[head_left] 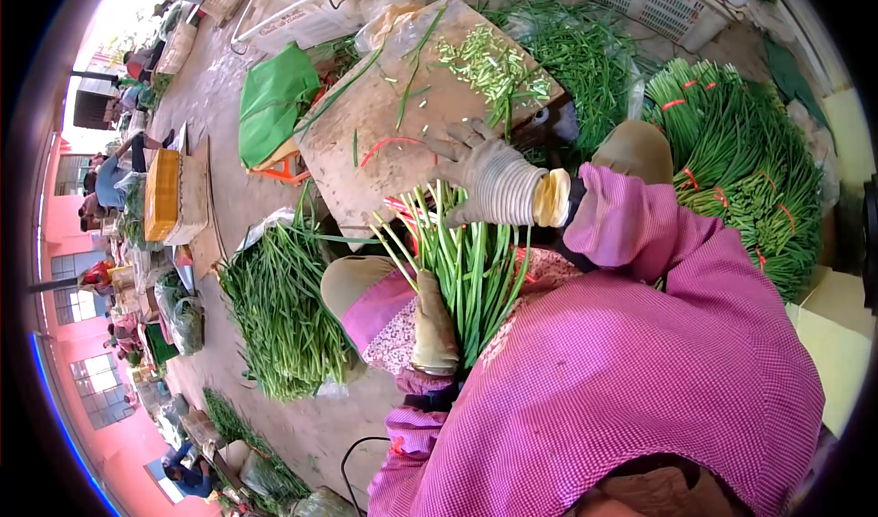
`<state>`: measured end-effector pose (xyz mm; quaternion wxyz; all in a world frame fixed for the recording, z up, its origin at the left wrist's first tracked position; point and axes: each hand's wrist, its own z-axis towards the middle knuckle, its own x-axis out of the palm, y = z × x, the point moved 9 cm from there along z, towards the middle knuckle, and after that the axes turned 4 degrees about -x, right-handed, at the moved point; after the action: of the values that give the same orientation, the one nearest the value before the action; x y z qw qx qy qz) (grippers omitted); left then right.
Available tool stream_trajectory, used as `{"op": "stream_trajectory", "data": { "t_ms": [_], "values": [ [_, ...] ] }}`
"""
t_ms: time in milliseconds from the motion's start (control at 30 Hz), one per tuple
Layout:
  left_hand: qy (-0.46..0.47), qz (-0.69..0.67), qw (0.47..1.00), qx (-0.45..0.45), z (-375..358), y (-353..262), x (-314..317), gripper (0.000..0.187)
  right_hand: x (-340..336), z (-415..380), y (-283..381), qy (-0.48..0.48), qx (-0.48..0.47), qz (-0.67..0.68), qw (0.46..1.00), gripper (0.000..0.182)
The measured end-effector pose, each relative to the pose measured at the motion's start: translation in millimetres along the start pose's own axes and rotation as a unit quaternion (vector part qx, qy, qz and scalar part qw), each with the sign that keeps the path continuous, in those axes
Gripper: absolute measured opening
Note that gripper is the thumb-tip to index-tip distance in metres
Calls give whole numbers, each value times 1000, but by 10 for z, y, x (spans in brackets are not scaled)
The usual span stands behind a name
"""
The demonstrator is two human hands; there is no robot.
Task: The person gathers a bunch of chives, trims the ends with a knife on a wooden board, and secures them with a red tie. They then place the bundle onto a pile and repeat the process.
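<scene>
My left hand (pixel 436 327), in a worn tan glove, is closed around a bunch of garlic chives (pixel 471 274) held over my lap, pale stem ends pointing up toward the board. A couple of stalks stick out to the left of the bunch. Above the stem ends, my right hand (pixel 489 174) is open in a dirty whitish glove, fingers spread over the edge of the wooden board (pixel 347 174). On the board lie a red band (pixel 389 147), loose green leaves and a scatter of short cut stem ends (pixel 489 64). More red strips show partly behind the bunch.
Loose chives (pixel 288 306) lie in a heap left of my knee. Banded bundles (pixel 732 169) are stacked at right, and green trimmings (pixel 581 69) lie behind the board. A green cloth (pixel 274 105), white crates (pixel 306 9) and a yellow crate (pixel 163 195) stand around; other people sit far left.
</scene>
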<state>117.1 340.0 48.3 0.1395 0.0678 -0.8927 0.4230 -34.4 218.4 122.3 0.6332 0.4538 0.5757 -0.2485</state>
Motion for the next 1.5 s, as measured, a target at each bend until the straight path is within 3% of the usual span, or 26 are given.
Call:
{"op": "stream_trajectory", "data": {
  "t_ms": [67,167,267,333,400,433,500,600,633,667,733,767,800,867,933,967,1067,1133,1200,1233,1267,1300,1400,1467,1500],
  "values": [
    [6,-5,1000,0,-38,-38,71,62,93,24,-109,10,17,44,999,73],
    [17,6,1000,-9,-52,-44,100,62,339,104,-259,23,21,253,967,56],
    [16,-32,999,-21,-68,-38,124,57,382,236,-465,16,40,144,989,48],
    [15,-37,999,-28,-57,-19,104,57,155,135,-438,-25,21,143,989,42],
    [7,-23,999,-32,-68,-34,101,57,0,42,-242,-52,-85,294,951,33],
    [15,-24,999,-35,-58,-27,114,58,214,84,-247,0,-76,189,979,42],
    [23,-24,999,-40,-57,-13,129,58,332,137,-232,41,-70,165,983,43],
    [31,-13,999,-29,-67,-7,152,67,351,228,-381,3,-80,177,981,36],
    [30,-22,999,-30,-87,-18,173,65,194,218,-636,39,40,3,998,27],
    [27,-31,999,-32,-111,-35,185,63,53,172,-888,73,158,-171,970,20],
    [26,12,999,-33,-82,-31,87,60,-523,-39,-869,-254,95,-153,950,11],
    [26,57,997,-38,-69,-2,42,57,-586,-104,-841,-296,85,-133,942,14],
    [25,58,997,-41,-69,32,16,57,-604,-155,-718,-294,87,-130,943,14],
    [15,40,998,-49,-15,82,-10,49,-306,-86,-245,-111,-53,11,992,23],
    [5,30,998,-57,14,119,-24,47,-266,-305,171,-122,-164,18,979,33],
    [-2,29,998,-59,16,122,-32,46,-59,-260,181,-32,-144,4,989,39],
    [-22,63,997,-45,-20,46,-15,45,-11,-289,231,-77,-176,16,981,38],
    [-39,152,987,-18,-41,-36,-13,46,13,-278,258,-53,-175,4,983,34],
    [-23,136,990,-31,16,59,-46,45,156,-202,179,-56,-145,-1,988,40],
    [-13,90,995,-35,43,119,-42,50,188,-136,86,-116,-75,-134,981,47],
    [-3,44,998,-40,52,165,-37,54,195,-134,-150,-166,-35,-183,968,51],
    [1,36,998,-45,43,173,-50,54,103,-57,-505,-60,64,-126,988,49],
    [1,23,999,-31,-16,84,11,55,-573,-278,-1090,-233,172,-321,902,53],
    [0,16,999,-29,3,109,-16,56,-530,-383,-1211,-303,208,-111,923,60],
    [8,22,999,-28,15,113,-10,57,-69,-212,-1320,-182,191,134,955,66]
  ]
}}
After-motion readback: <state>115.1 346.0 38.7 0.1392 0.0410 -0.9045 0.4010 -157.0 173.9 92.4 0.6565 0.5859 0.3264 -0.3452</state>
